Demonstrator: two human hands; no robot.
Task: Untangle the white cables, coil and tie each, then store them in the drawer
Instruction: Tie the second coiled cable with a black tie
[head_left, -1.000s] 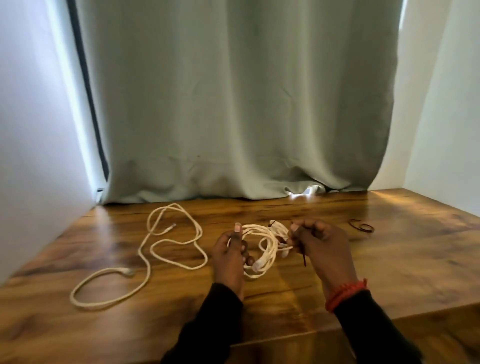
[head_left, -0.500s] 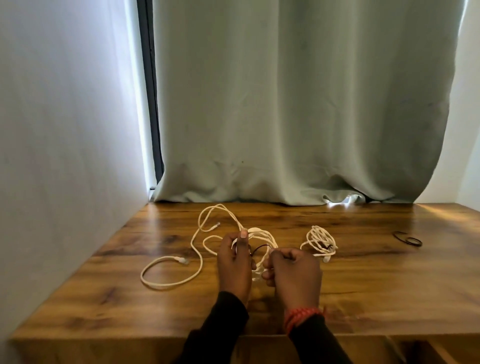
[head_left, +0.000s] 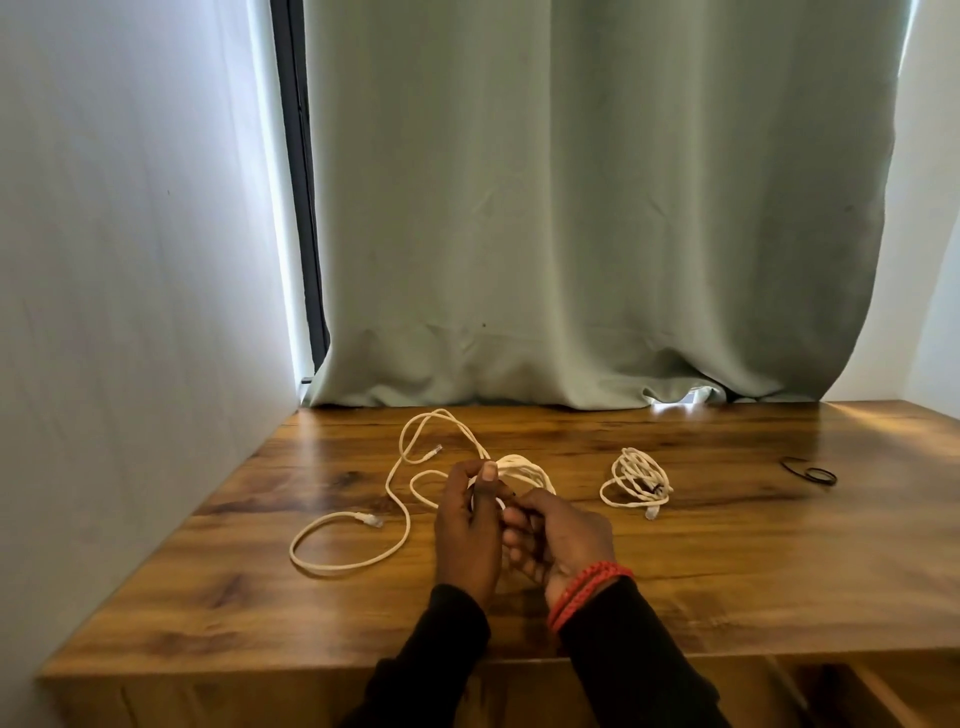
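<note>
My left hand (head_left: 467, 525) grips a coil of white cable (head_left: 524, 467), thumb raised against the loops. My right hand (head_left: 558, 540) is curled beside it and pinches a thin black tie at the coil; the tie is mostly hidden by my fingers. A long loose white cable (head_left: 353, 558) lies in open loops on the wooden table (head_left: 727, 571) to the left, with a clear plug at each end. A second white cable (head_left: 636, 478), coiled and bound, lies to the right of my hands.
Black ties (head_left: 810, 472) lie on the table at the far right. A white wall borders the table on the left, a grey-green curtain (head_left: 571, 208) hangs behind. Below the front edge at lower right a drawer opening (head_left: 841, 691) shows.
The camera view shifted left and down. My right hand drew in close to my left at the coil. The bound coil now lies apart on the table to the right.
</note>
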